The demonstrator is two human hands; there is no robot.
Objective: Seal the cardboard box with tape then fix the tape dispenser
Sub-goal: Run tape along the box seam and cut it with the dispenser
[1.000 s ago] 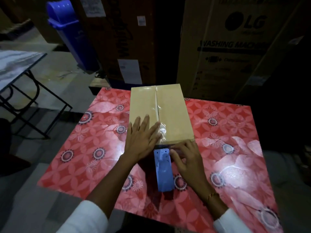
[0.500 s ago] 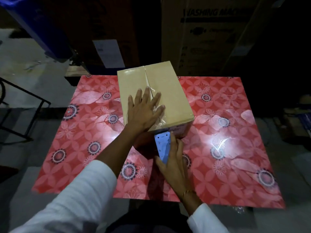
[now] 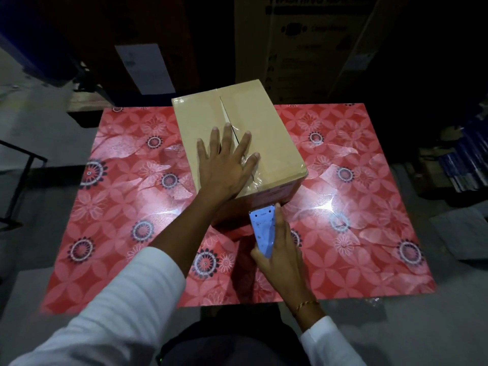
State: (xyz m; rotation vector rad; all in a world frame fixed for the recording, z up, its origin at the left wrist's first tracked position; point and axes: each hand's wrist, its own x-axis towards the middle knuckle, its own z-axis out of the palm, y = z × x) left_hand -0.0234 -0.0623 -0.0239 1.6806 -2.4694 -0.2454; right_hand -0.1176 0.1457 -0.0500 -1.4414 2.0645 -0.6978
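- Nearest to me: white sleeves (image 3: 111,307) on both arms, a thin gold bracelet (image 3: 306,304) on the right wrist.
- Right hand (image 3: 282,249) is wrapped around the blue tape dispenser (image 3: 261,231), index finger laid along its right edge. The dispenser's front end is pressed against the near face of the cardboard box (image 3: 253,112), low down near the table.
- Left hand (image 3: 224,165) is flat on the box top, fingers spread wide, holding nothing. It lies across the near end of the flap seam.
- Clear tape (image 3: 250,175) shows wrinkled and shiny beside the left hand, running over the near top edge and down the front face. The seam farther back shows a narrow gap.
- The box sits on the far half of the table, turned slightly, its near right corner toward me. Pinkish print on the front face, too blurred for me to read.
- Table (image 3: 356,233) has a glossy red cover with a pale flower pattern and dark round medallions. Strong glare spot right of the box.
- Room is dim. Grey floor (image 3: 47,143) on the left with a dark metal frame (image 3: 23,180) at the left edge.
- Right side: a stack of dark and blue items (image 3: 459,159) on the floor, detail not clear.
- Far back: a tall carton (image 3: 311,48) with partly cut-off print, I read "ASHING MA" at the frame top. Smaller lines below unreadable.
- A white paper label (image 3: 145,67) on a dark carton left of it, text unreadable.
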